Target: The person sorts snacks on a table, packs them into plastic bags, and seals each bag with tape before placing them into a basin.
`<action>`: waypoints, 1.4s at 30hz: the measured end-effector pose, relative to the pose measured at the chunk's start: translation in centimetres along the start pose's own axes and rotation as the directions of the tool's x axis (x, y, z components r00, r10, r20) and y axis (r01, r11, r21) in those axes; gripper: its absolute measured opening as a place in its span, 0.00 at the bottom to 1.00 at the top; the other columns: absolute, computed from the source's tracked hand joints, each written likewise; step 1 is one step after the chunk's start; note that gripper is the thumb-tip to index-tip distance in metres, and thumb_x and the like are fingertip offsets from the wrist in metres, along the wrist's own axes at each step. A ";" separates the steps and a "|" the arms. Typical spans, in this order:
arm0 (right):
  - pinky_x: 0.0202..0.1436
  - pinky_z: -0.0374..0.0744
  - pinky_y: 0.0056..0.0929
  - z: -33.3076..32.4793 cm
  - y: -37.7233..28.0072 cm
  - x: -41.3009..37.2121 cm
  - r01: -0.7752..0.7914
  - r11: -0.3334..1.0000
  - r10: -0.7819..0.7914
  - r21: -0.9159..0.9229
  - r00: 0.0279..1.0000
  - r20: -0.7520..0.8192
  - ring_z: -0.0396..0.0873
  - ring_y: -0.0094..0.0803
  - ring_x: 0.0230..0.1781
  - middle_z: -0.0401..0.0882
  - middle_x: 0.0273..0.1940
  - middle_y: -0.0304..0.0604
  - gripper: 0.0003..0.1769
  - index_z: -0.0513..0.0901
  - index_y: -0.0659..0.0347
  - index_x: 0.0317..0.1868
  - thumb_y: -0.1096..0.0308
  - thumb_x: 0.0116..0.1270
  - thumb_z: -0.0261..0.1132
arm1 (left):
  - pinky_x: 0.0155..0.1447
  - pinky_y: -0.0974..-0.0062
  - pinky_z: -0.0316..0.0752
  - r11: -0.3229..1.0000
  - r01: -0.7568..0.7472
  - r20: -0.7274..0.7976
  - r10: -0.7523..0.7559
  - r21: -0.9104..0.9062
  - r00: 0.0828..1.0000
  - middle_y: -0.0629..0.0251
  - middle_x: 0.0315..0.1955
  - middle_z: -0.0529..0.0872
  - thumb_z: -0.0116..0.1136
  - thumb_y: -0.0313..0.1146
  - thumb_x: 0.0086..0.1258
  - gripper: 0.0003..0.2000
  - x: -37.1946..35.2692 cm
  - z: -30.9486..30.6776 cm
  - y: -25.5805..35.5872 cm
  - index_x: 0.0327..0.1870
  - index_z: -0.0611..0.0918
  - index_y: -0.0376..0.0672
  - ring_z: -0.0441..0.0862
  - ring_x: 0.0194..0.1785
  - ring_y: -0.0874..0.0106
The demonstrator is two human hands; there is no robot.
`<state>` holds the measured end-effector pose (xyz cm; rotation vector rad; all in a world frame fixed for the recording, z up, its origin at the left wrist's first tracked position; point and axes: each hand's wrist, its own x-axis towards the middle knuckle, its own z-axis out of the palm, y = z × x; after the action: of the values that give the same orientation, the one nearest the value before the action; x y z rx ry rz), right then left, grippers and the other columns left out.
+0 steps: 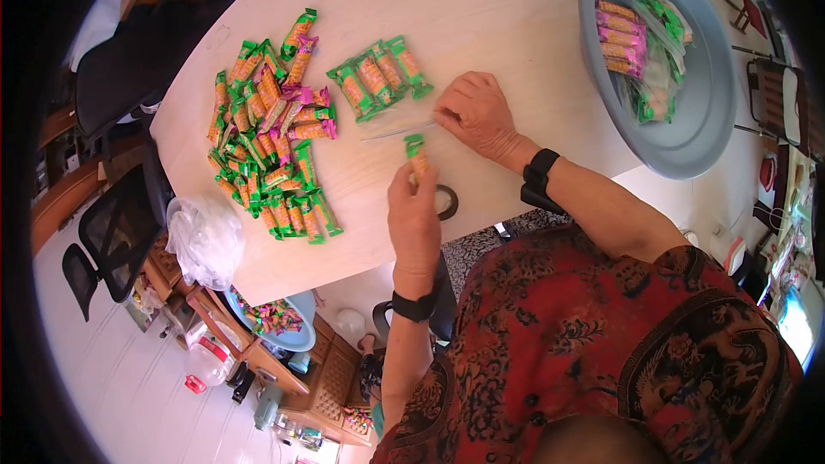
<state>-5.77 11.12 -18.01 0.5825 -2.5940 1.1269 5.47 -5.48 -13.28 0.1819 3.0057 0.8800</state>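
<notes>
My left hand (pixel 412 216) is closed around a small wrapped snack stick with a green end (pixel 416 148), held upright over the table. My right hand (pixel 478 115) is closed in a pinch at the corner of a clear plastic bag (pixel 391 120), whose open edge faces my left hand. Inside the bag several green-ended snack sticks (pixel 373 76) lie side by side. Left of the bag spreads a loose pile of snack sticks (pixel 266 120) in green and pink wrappers. Just beside my left wrist a dark roll of tape (pixel 446 203) lies on the table.
A blue-grey basin (pixel 718 112) at the right holds bagged snack sticks (pixel 620 39). Crumpled clear bags (pixel 204 241) sit at the table's left corner. Below, another basin (pixel 296 339) holds more wrapped snacks. Office chairs (pixel 116 223) stand at the left.
</notes>
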 end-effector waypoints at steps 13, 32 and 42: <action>0.50 0.71 0.38 0.1 0.3 -0.1 -0.022 0.997 0.025 0.072 0.999 -0.045 0.75 0.37 0.38 0.75 0.30 0.36 0.11 0.77 0.52 0.31 0.67 0.53 0.73 | 0.50 0.61 0.75 0.984 -0.126 0.027 0.123 0.126 0.992 0.47 0.52 0.78 0.56 0.21 0.63 0.17 4.9 -0.2 1.5 0.53 0.80 0.39 0.77 0.50 0.51; 0.48 0.71 0.38 0.1 0.3 -0.1 -0.031 0.994 0.038 0.102 0.997 -0.065 0.75 0.39 0.38 0.76 0.32 0.37 0.12 0.77 0.53 0.33 0.70 0.51 0.73 | 0.47 0.64 0.75 0.983 -0.030 -0.253 0.076 0.181 0.965 0.56 0.44 0.82 0.54 0.18 0.62 0.17 7.9 1.9 1.3 0.52 0.81 0.40 0.78 0.45 0.56; 0.49 0.71 0.37 -0.1 0.1 -0.1 0.001 0.998 0.002 0.068 0.999 -0.043 0.76 0.38 0.40 0.76 0.33 0.36 0.13 0.77 0.53 0.33 0.70 0.51 0.73 | 0.48 0.60 0.79 0.999 0.031 -0.402 -0.018 0.026 0.915 0.48 0.56 0.74 0.55 0.15 0.60 0.15 8.9 2.3 1.9 0.49 0.79 0.37 0.80 0.50 0.52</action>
<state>-5.77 11.33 -18.03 0.5659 -2.5285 1.2184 -3.05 -1.67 -13.95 -0.0467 3.3900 0.9748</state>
